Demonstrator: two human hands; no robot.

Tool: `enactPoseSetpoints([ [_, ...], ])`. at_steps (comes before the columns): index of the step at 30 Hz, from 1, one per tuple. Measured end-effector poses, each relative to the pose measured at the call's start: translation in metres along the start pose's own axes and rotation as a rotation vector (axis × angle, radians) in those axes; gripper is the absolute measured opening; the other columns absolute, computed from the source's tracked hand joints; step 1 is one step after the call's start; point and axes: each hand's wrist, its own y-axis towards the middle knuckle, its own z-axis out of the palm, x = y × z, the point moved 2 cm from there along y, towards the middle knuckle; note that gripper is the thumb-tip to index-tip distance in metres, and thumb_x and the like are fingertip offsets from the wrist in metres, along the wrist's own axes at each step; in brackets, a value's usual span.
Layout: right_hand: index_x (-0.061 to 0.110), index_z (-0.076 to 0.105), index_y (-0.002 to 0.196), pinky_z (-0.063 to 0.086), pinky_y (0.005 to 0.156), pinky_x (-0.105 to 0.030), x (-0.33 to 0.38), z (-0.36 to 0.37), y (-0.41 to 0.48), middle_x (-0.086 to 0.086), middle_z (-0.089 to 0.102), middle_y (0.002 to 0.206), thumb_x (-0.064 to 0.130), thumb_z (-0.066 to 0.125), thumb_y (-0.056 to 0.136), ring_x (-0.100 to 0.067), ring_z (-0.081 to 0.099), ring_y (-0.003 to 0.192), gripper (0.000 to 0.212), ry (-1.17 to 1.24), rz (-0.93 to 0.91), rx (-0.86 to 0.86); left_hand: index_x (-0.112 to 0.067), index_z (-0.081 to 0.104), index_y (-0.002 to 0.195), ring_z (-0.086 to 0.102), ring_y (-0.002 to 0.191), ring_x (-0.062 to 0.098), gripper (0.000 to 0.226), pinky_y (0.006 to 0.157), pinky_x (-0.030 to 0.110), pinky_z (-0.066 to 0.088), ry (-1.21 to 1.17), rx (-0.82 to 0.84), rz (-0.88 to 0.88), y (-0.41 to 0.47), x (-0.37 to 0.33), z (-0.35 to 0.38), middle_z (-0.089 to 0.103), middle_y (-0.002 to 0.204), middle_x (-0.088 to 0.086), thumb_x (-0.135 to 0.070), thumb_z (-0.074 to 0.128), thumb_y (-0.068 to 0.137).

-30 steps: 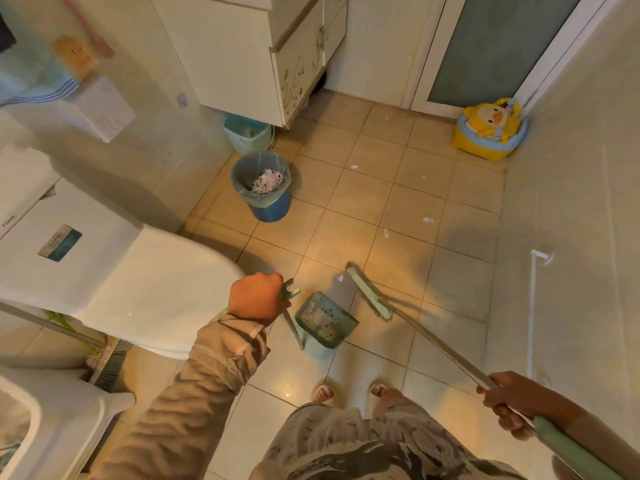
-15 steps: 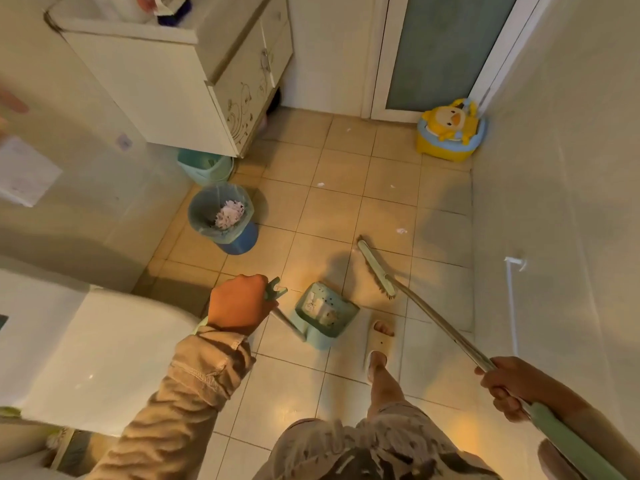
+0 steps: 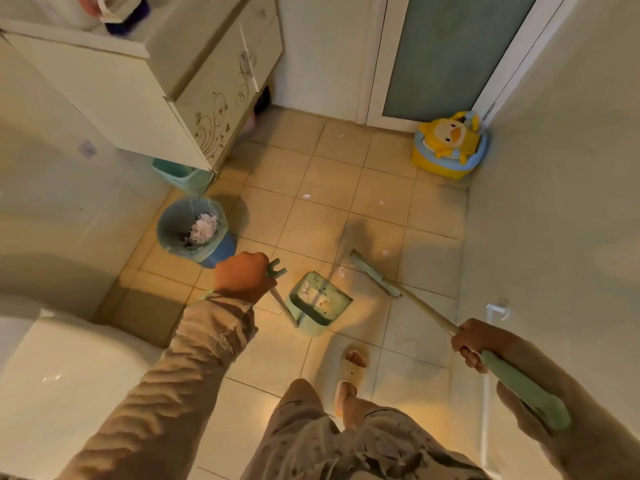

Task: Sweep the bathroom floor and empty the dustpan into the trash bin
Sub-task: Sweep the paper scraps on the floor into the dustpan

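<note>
On the tiled floor [image 3: 381,174], in the middle of the bathroom, the green dustpan [image 3: 317,303] stands with its tray down on the tiles and a few bits of paper lying inside it. Its long handle slopes up to the left hand [image 3: 242,277], whose fingers are curled tight round the top of the handle, with the forked end sticking out past the knuckles. Just to the right of the dustpan, and not touching it, the head of the broom [image 3: 375,275] rests on the floor, and one white scrap lies between the two. The broom's stick runs back to the right hand [image 3: 474,344], whose fingers are wrapped round it where the green grip begins. More white scraps [image 3: 306,196] are scattered on the tiles farther away, toward the door [image 3: 443,53]. The bin [image 3: 194,230], lined with a bag and holding crumpled paper, stands near the left hand, just beyond it and below the cabinet [image 3: 194,98], apart from the dustpan. A yellow duck potty [image 3: 450,147] sits in the far corner by the door; the toilet [image 3: 69,375] is at lower left; a foot in a slipper [image 3: 353,358] stands behind the dustpan
</note>
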Motion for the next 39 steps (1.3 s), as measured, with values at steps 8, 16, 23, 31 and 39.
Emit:
enactPoseSetpoints([
  [8,0.007,0.036,0.06,0.032,0.045,-0.023,0.055,0.011,0.027,-0.009,0.043,0.046,-0.002,0.037,0.09,-0.017,0.039,0.047,0.031,-0.249,-0.018,-0.011,-0.012,0.057,0.121,0.059,0.113,0.027,0.037,0.09,0.036,0.049,0.102,0.114,0.009,0.043,-0.01,-0.021,0.063,0.121,0.01,-0.035,0.056,0.091],
  [16,0.007,0.041,0.071,0.036,0.031,-0.013,0.049,0.03,0.023,-0.002,0.046,0.056,0.002,0.043,0.089,-0.009,0.044,0.044,0.019,-0.532,-0.019,0.099,-0.012,0.055,0.117,0.065,0.101,0.029,0.03,0.081,0.032,0.051,0.126,0.043,0.093,0.025,-0.015,0.003,0.068,0.112,0.01,-0.028,0.043,0.095],
  [23,0.006,0.042,0.083,0.034,0.032,-0.014,0.009,-0.012,-0.019,0.0,0.042,0.045,0.001,0.046,0.088,-0.003,0.038,0.024,0.009,-0.199,0.035,0.23,-0.012,0.055,0.119,0.064,0.104,0.028,0.031,0.084,0.033,0.05,0.096,0.034,0.113,0.022,-0.005,0.005,0.067,0.114,0.009,-0.027,0.043,0.095],
  [31,0.01,0.033,0.072,0.031,0.029,-0.013,0.029,0.013,-0.014,-0.005,0.038,0.054,-0.002,0.042,0.09,-0.001,0.033,0.018,0.024,-0.245,-0.039,0.066,-0.012,0.053,0.121,0.064,0.104,0.028,0.032,0.084,0.033,0.05,0.116,0.039,0.127,0.018,0.003,0.005,0.067,0.114,0.009,-0.028,0.042,0.096],
  [39,0.007,0.037,0.086,0.037,0.047,-0.014,0.047,0.062,0.007,-0.002,0.043,0.064,0.003,0.044,0.09,-0.009,0.043,0.05,0.009,-0.388,-0.022,0.072,-0.011,0.054,0.12,0.066,0.098,0.026,0.032,0.08,0.03,0.051,0.132,0.015,0.159,0.013,0.002,0.011,0.069,0.11,0.008,-0.029,0.043,0.096],
])
